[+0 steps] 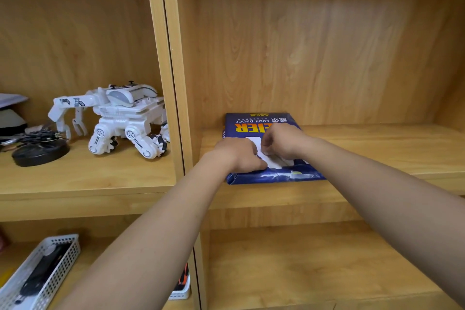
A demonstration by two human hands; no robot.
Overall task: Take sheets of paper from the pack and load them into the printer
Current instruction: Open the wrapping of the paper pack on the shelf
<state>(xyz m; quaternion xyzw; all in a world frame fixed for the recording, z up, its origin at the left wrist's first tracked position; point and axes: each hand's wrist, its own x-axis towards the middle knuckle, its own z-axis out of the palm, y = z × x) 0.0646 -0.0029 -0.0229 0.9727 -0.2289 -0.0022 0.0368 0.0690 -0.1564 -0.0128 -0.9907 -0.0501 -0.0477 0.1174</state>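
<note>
Blue wrapper point(276, 176) is gaping open on top of the pack point(251, 124), which is lying flat on the wooden shelf point(377, 148) at the centre of the frame, its near end sitting close to the shelf's front lip. White sheets point(273, 160) are showing through the tear.

The left hand point(239, 155) is curling down onto the pack at the left of the opening. Its grip is closing on the edge there, but whether on wrapper or on paper I cannot tell, since the fingertips are hiding under the knuckles. The right hand point(283, 142) is working just beside it, its grip pinching the edge of the exposed sheets.

The likeliest trouble is coming from the tear itself: it is looking narrower than the sheets, so dragging them out through it is risking creased or ripped corners, and bent paper is prone to jamming once loaded. A pinch that is catching only the topmost sheets could let them fan out or slip free. A hard pull toward the bottom of the frame could also drag the whole pack over the lip, unless the left hand is pinning it down.

No printer is showing anywhere, so the sheets are probably facing a carry, and a loosely held bundle could splay on the way. The white toy robot point(125, 121) at centre left is sitting behind the shelf divider, well clear of both arms.
</note>
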